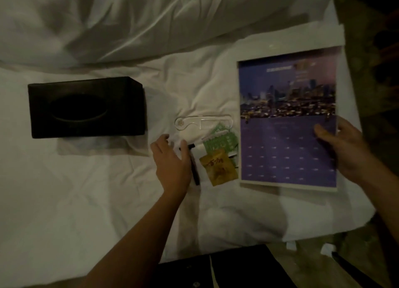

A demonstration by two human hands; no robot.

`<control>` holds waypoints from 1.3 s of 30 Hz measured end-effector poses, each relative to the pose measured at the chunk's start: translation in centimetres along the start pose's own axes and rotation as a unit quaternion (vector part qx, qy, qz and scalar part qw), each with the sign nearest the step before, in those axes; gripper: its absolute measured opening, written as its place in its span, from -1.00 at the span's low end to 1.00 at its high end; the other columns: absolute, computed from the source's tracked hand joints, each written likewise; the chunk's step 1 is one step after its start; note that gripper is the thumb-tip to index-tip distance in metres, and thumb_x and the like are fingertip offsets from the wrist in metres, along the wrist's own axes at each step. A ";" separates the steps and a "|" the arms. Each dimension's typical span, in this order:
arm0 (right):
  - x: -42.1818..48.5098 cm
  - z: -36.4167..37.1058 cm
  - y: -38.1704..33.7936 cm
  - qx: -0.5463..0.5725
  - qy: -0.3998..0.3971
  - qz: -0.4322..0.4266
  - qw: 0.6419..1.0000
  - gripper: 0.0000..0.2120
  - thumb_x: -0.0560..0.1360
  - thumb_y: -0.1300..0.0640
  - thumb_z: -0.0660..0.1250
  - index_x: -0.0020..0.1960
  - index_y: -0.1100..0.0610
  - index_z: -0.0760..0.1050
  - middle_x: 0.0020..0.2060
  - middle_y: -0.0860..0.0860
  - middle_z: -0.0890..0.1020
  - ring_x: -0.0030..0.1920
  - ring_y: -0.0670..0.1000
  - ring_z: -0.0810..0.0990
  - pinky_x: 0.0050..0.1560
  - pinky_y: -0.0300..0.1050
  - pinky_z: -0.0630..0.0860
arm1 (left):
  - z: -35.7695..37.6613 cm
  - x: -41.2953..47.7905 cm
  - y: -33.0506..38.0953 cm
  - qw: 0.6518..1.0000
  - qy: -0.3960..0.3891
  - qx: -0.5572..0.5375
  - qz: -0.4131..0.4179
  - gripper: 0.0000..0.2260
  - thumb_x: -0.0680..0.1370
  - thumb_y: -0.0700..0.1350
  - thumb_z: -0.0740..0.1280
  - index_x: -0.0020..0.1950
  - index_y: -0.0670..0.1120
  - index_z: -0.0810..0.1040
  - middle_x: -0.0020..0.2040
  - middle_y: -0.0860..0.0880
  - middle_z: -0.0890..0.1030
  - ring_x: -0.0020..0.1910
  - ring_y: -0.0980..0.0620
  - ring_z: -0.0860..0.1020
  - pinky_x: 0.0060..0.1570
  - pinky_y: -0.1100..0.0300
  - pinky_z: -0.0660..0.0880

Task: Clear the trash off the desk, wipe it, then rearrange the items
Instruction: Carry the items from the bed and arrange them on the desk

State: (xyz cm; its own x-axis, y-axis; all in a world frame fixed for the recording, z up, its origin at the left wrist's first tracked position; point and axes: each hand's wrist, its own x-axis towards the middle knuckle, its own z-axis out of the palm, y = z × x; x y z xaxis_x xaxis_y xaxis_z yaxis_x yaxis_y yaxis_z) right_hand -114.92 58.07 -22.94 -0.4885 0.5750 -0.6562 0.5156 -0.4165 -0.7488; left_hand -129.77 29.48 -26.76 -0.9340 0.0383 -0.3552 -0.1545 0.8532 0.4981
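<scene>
White bedsheet (pixel 103 192): right hand (pixel 343 151) grips calendar (pixel 287 119).

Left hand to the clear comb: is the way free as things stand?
Probably yes. The clear comb lies bare on the sheet just beyond the left hand, nothing over it; the green packets only border its near side.

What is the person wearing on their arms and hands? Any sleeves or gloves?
No sleeves show: both forearms are bare all the way to the edge of the picture. The left hand and the right hand have no gloves on. I can't see a watch, bracelet or ring either, but the picture is dark and a bit blurry, so something small could be missed.
</scene>
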 end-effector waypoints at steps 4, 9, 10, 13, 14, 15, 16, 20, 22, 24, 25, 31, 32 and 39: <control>0.9 -1.9 2.7 -0.010 0.039 0.054 0.998 -0.26 -0.05 -0.33 0.58 0.01 0.03 0.56 -0.20 -0.12 0.70 -0.27 -0.19 0.65 -0.26 -0.29 0.57 | 1.3 -2.1 1.0 0.994 -0.038 -0.021 -0.098 -0.43 0.53 0.17 0.30 0.37 -0.13 0.22 0.30 -0.09 0.28 0.22 -0.05 0.39 0.05 0.12 0.32; 2.1 -1.0 4.5 -0.058 0.105 0.066 0.991 -0.95 0.52 0.12 0.35 -0.02 0.05 0.51 -0.01 0.10 0.61 -0.20 -0.06 0.63 -0.14 -0.16 0.56 | 1.9 -3.2 -0.8 0.990 -0.028 -0.038 -0.136 -0.75 0.60 -0.01 0.25 0.15 -0.16 0.38 0.06 -0.09 0.43 0.06 -0.09 0.49 -0.03 0.14 0.37; 2.3 -0.9 4.7 -0.066 0.110 0.065 0.990 -0.90 0.52 0.10 0.35 0.04 0.04 0.51 0.03 0.11 0.61 -0.13 0.01 0.61 -0.05 -0.09 0.54 | 1.9 -3.2 -1.0 0.992 -0.019 -0.032 -0.120 -0.80 0.62 -0.03 0.21 0.12 -0.16 0.41 0.03 -0.09 0.47 0.04 -0.09 0.50 -0.03 0.11 0.39; 2.3 -0.7 4.5 -0.059 0.114 0.067 0.989 -0.77 0.53 0.10 0.35 0.17 0.10 0.48 0.03 0.08 0.59 -0.15 -0.02 0.57 -0.10 -0.13 0.50 | 1.8 -2.9 -0.5 0.999 0.002 -0.040 -0.025 -0.82 0.65 -0.11 0.16 0.10 -0.18 0.47 -0.03 -0.05 0.47 0.01 -0.05 0.48 -0.03 0.17 0.36; 2.4 -0.7 4.7 -0.053 0.115 0.066 0.990 -0.75 0.53 0.11 0.34 0.19 0.12 0.48 0.02 0.07 0.59 -0.17 -0.05 0.56 -0.13 -0.15 0.49 | 1.8 -2.8 -0.1 0.999 -0.007 -0.047 0.012 -0.84 0.65 -0.13 0.16 0.10 -0.17 0.48 -0.03 -0.03 0.45 -0.01 -0.01 0.46 -0.05 0.22 0.32; 2.4 -0.7 4.8 -0.051 0.115 0.065 0.990 -0.74 0.53 0.12 0.34 0.20 0.13 0.48 0.02 0.06 0.59 -0.17 -0.06 0.56 -0.10 -0.15 0.48 | 1.9 -2.7 0.3 0.997 -0.023 -0.057 0.042 -0.86 0.65 -0.15 0.16 0.10 -0.16 0.46 -0.03 -0.02 0.43 -0.03 0.03 0.43 -0.07 0.27 0.30; 2.4 -0.7 4.8 -0.046 0.117 0.063 0.990 -0.74 0.53 0.12 0.35 0.20 0.13 0.48 0.03 0.06 0.60 -0.16 -0.05 0.57 -0.06 -0.12 0.48 | 2.1 -2.8 0.8 0.995 -0.039 -0.073 0.053 -0.90 0.64 -0.16 0.16 0.08 -0.15 0.43 -0.02 -0.03 0.41 -0.07 0.07 0.40 -0.09 0.28 0.29; 2.1 -0.5 4.7 -0.039 0.118 0.065 0.990 -0.79 0.53 0.11 0.35 0.15 0.09 0.48 0.00 0.06 0.60 -0.15 -0.06 0.57 -0.01 -0.09 0.47 | 3.8 -4.4 3.0 0.987 -0.051 -0.125 -0.089 -0.75 0.58 -0.09 0.30 0.10 -0.20 0.31 0.06 -0.12 0.30 0.01 0.05 0.29 0.08 0.20 0.32; 2.1 -0.5 4.6 -0.040 0.114 0.065 0.991 -0.76 0.53 0.12 0.35 0.18 0.11 0.47 -0.07 0.00 0.60 -0.16 -0.09 0.57 -0.10 -0.15 0.49 | 4.5 -5.7 3.9 0.971 -0.058 -0.150 -0.175 -0.51 0.53 -0.03 0.38 0.31 -0.24 0.27 0.20 -0.14 0.27 0.14 0.03 0.25 0.23 0.19 0.26; 2.1 -0.6 4.6 -0.040 0.108 0.065 0.991 -0.76 0.53 0.13 0.34 0.19 0.12 0.46 -0.08 -0.02 0.60 -0.17 -0.10 0.57 -0.20 -0.19 0.50 | 4.9 -7.2 4.2 0.962 -0.069 -0.167 -0.204 -0.33 0.47 -0.04 0.46 0.43 -0.22 0.19 0.30 -0.15 0.24 0.26 0.00 0.23 0.30 0.15 0.25; 2.1 -0.7 4.7 -0.039 0.108 0.065 0.991 -0.76 0.53 0.13 0.34 0.19 0.12 0.46 -0.06 0.00 0.61 -0.17 -0.09 0.57 -0.20 -0.19 0.49 | 5.1 -7.5 4.2 0.961 -0.076 -0.164 -0.208 -0.30 0.44 -0.07 0.49 0.42 -0.22 0.18 0.31 -0.16 0.24 0.28 -0.03 0.22 0.30 0.12 0.25; 2.2 -0.9 5.1 -0.039 0.106 0.054 0.992 -0.76 0.53 0.11 0.34 0.19 0.11 0.46 0.00 0.04 0.61 -0.13 -0.07 0.58 -0.10 -0.13 0.48 | 5.8 -5.9 3.8 0.973 -0.070 -0.124 -0.180 -0.46 0.30 -0.09 0.58 0.13 -0.16 0.38 0.07 -0.04 0.28 0.15 -0.09 0.36 0.18 0.03 0.40; 2.2 -0.9 5.2 -0.039 0.105 0.053 0.992 -0.75 0.53 0.11 0.34 0.19 0.10 0.47 0.00 0.04 0.61 -0.13 -0.07 0.59 -0.06 -0.11 0.48 | 5.5 -6.0 3.8 0.985 -0.063 -0.104 -0.119 -0.49 0.32 -0.07 0.57 0.13 -0.18 0.40 0.08 -0.06 0.30 0.12 -0.04 0.33 0.14 0.14 0.35; 2.4 -1.1 5.4 -0.051 0.110 0.052 0.991 -0.64 0.52 0.07 0.35 0.28 0.15 0.44 0.15 0.09 0.59 0.09 0.11 0.57 0.10 -0.03 0.48 | 5.3 -4.4 4.2 0.995 -0.062 -0.065 0.035 -0.48 0.42 -0.12 0.50 0.24 -0.30 0.36 0.27 -0.23 0.30 0.23 -0.11 0.30 0.14 0.40 0.17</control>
State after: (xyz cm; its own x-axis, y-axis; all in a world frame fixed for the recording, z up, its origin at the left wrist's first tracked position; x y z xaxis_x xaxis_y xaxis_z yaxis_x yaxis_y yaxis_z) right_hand -112.56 57.95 -28.53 -0.2690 0.6767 -0.6853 0.6300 -0.4145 -0.6567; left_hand -124.61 35.67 -27.32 -0.8982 0.1660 -0.4070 -0.1384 0.7720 0.6204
